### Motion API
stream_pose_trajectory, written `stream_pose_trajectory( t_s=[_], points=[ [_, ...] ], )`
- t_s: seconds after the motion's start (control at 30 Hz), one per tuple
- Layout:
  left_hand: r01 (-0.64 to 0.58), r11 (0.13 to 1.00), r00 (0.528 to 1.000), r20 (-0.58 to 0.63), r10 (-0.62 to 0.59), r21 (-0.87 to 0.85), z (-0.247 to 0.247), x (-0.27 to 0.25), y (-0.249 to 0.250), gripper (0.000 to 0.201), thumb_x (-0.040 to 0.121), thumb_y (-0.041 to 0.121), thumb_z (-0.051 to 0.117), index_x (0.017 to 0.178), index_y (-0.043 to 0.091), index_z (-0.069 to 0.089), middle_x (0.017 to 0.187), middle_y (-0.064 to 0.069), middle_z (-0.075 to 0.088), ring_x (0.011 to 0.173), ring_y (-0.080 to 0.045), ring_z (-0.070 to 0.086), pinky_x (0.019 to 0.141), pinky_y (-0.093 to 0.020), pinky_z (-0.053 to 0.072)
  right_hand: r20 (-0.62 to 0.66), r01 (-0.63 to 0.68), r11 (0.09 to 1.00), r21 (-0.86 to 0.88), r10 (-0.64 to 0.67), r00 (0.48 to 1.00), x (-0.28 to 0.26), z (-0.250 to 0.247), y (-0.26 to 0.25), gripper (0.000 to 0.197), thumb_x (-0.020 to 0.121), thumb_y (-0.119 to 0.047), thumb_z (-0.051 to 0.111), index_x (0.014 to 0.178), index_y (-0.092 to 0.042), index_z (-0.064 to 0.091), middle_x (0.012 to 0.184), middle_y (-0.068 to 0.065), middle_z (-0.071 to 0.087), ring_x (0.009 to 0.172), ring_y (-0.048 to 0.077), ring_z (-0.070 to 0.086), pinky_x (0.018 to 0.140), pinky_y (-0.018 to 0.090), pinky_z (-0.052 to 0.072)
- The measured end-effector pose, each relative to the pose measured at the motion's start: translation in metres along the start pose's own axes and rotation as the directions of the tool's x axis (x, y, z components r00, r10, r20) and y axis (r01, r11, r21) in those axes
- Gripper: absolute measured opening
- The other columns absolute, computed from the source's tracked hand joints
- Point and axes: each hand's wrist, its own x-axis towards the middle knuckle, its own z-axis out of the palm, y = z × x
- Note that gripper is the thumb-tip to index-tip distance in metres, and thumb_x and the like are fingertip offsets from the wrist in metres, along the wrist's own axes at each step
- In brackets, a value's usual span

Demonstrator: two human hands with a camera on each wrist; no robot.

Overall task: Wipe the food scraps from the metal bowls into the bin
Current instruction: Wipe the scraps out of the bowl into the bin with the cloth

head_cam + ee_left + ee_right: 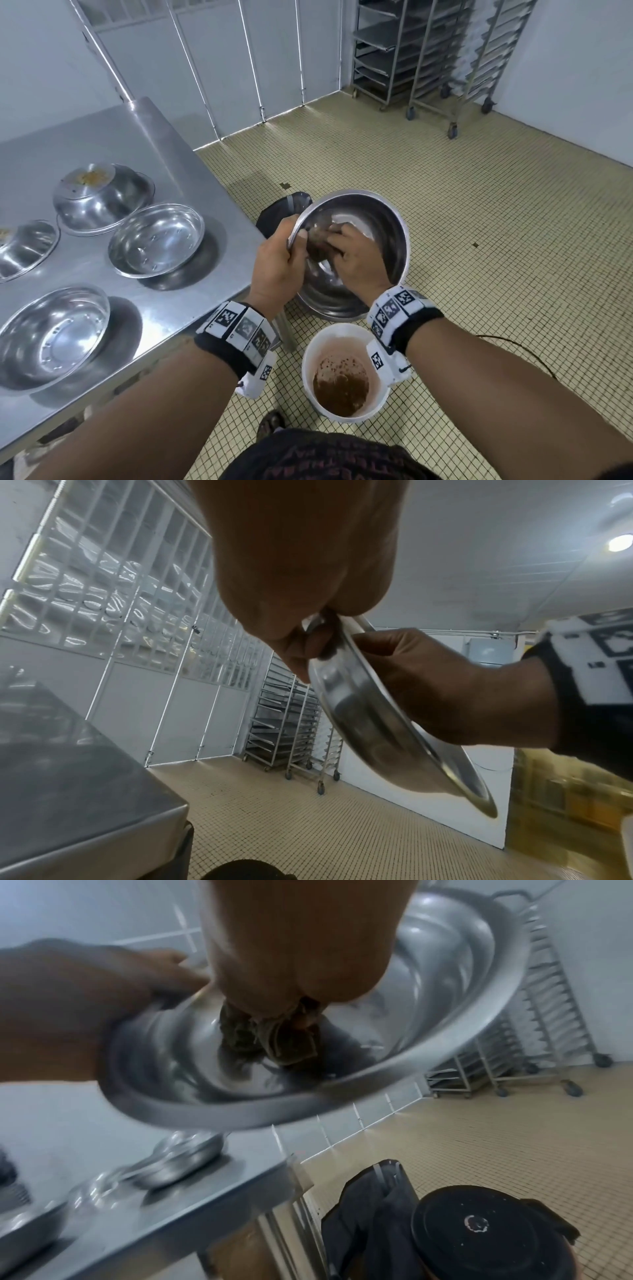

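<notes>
The bin (274, 216) with its black liner is mostly hidden behind the raised bowl (383, 233), and the right wrist view is blurred. A brown rag (274, 1039) sits inside that bowl, half covered by the right hand (356, 260), whose fingers bunch around it against the inner wall. The left hand (277, 263) pinches the bowl's left rim, thumb inside, tilting it above the floor between the table (147, 144) and the far racks (442, 51). Near the feet, a white bucket (342, 335) holds brown liquid. On the table four other bowls (156, 240) rest, one upside down with yellow crumbs (90, 177) on its base.
</notes>
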Motion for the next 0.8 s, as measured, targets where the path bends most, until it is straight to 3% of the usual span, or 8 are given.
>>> stream_pose_trajectory(
  t_s=[0.07, 0.2, 0.3, 0.37, 0.5, 0.67, 0.73, 0.8],
  points=[
    [0.026, 1.000, 1.000, -0.006, -0.026, 0.009, -0.003, -0.001, -0.002, 0.026, 0.109, 0.020, 0.048, 0.131, 0.017, 0.061, 0.088, 0.008, 0.065, 0.080, -0.005, 0.060, 0.068, -0.009, 0.047, 0.098, 0.034, 0.998, 0.057, -0.040, 0.994, -0.006, 0.007, -0.005, 0.028, 0.099, -0.023, 0.062, 0.123, -0.019, 0.074, 0.122, -0.003, 0.067, 0.110, 0.015, 0.063, 0.097, 0.031, 0.054],
    [0.039, 0.997, 0.999, -0.026, -0.037, 0.066, -0.007, 0.001, -0.008, 0.025, 0.109, 0.026, 0.048, 0.129, 0.022, 0.063, 0.088, 0.011, 0.065, 0.078, 0.010, 0.059, 0.066, -0.003, 0.041, 0.332, 0.038, 0.997, 0.072, -0.060, 0.941, -0.016, 0.012, -0.003, 0.029, 0.100, -0.037, 0.060, 0.123, -0.026, 0.075, 0.132, -0.009, 0.064, 0.115, 0.015, 0.063, 0.102, 0.035, 0.052],
    [0.045, 0.997, 0.998, -0.051, -0.041, 0.066, -0.011, 0.006, -0.010, 0.023, 0.109, 0.027, 0.049, 0.126, 0.023, 0.063, 0.085, 0.008, 0.067, 0.081, 0.000, 0.061, 0.064, -0.011, 0.043, 0.462, 0.016, 0.996, 0.088, -0.055, 0.885, -0.022, 0.012, 0.003, 0.028, 0.099, -0.035, 0.064, 0.124, -0.029, 0.074, 0.133, -0.010, 0.064, 0.115, 0.013, 0.064, 0.102, 0.035, 0.052],
    [0.026, 0.997, 0.999, -0.044, -0.023, 0.076, -0.014, 0.007, -0.011, 0.022, 0.109, 0.026, 0.049, 0.124, 0.022, 0.064, 0.082, 0.010, 0.066, 0.084, 0.001, 0.060, 0.063, -0.009, 0.042, 0.541, -0.028, 0.996, 0.083, -0.022, 0.841, -0.024, 0.008, 0.008, 0.030, 0.098, -0.029, 0.066, 0.127, -0.030, 0.072, 0.135, -0.013, 0.063, 0.119, 0.013, 0.063, 0.105, 0.036, 0.051],
    [-0.020, 0.995, 1.000, -0.017, 0.022, 0.100, -0.012, 0.005, -0.016, 0.021, 0.109, 0.027, 0.049, 0.120, 0.019, 0.065, 0.084, 0.015, 0.064, 0.075, -0.001, 0.059, 0.065, -0.006, 0.039, 0.635, 0.074, 0.993, -0.092, 0.001, 0.772, -0.032, -0.003, 0.022, 0.029, 0.100, -0.041, 0.061, 0.128, -0.039, 0.069, 0.128, -0.020, 0.065, 0.111, 0.008, 0.063, 0.100, 0.034, 0.052],
    [-0.065, 0.989, 0.998, 0.013, 0.064, 0.135, -0.004, 0.002, -0.022, 0.020, 0.109, 0.025, 0.049, 0.121, 0.017, 0.063, 0.088, -0.001, 0.067, 0.077, -0.022, 0.062, 0.067, -0.037, 0.052, 0.686, 0.105, 0.970, -0.219, 0.076, 0.723, -0.042, -0.011, 0.034, 0.036, 0.101, -0.053, 0.049, 0.129, -0.039, 0.069, 0.130, -0.017, 0.064, 0.114, 0.009, 0.061, 0.098, 0.036, 0.051],
    [-0.051, 0.986, 0.999, 0.013, 0.050, 0.161, -0.003, 0.002, -0.026, 0.020, 0.108, 0.024, 0.049, 0.122, 0.017, 0.062, 0.088, -0.003, 0.066, 0.077, -0.024, 0.062, 0.068, -0.042, 0.053, 0.686, 0.102, 0.968, -0.228, 0.086, 0.723, -0.049, -0.013, 0.035, 0.052, 0.097, -0.065, 0.036, 0.126, -0.038, 0.071, 0.130, -0.017, 0.065, 0.114, 0.008, 0.061, 0.097, 0.036, 0.052],
    [-0.043, 0.983, 0.999, 0.011, 0.042, 0.179, -0.004, 0.004, -0.031, 0.019, 0.109, 0.025, 0.048, 0.120, 0.017, 0.062, 0.086, -0.002, 0.066, 0.076, -0.024, 0.061, 0.068, -0.041, 0.052, 0.701, 0.109, 0.968, -0.227, 0.085, 0.708, -0.055, -0.016, 0.037, 0.056, 0.096, -0.062, 0.031, 0.124, -0.036, 0.072, 0.130, -0.016, 0.065, 0.113, 0.007, 0.060, 0.097, 0.035, 0.052]
  ],
)
